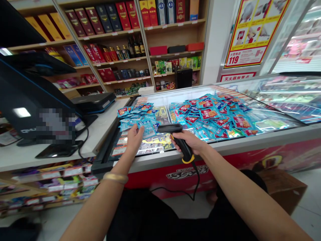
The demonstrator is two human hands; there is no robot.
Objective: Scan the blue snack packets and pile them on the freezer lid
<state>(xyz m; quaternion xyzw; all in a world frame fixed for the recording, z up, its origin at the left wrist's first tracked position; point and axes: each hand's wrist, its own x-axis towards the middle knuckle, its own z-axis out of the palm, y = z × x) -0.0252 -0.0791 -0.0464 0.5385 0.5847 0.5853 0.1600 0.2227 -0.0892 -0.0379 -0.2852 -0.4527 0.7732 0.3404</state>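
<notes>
My right hand point(184, 140) is wrapped round the grip of a black and yellow barcode scanner point(173, 128), whose head points left over the glass. A cord hangs down from its handle. My left hand point(134, 136) is at the front of a smaller heap of blue snack packets point(136, 113), thumb and fingers apart. Just right of its thumb lies a pale blue packet point(149, 130); whether the thumb touches it I cannot tell. A larger heap of blue and red snack packets point(213, 113) spreads over the glass to the right of the scanner.
Under the heaps is a glass-topped chest freezer point(155, 157). At left, a counter point(100, 124) bears a dark checkout terminal point(32, 97). Shelves of boxes and bottles point(120, 62) stand behind. A cardboard box point(283, 187) sits on the floor at right.
</notes>
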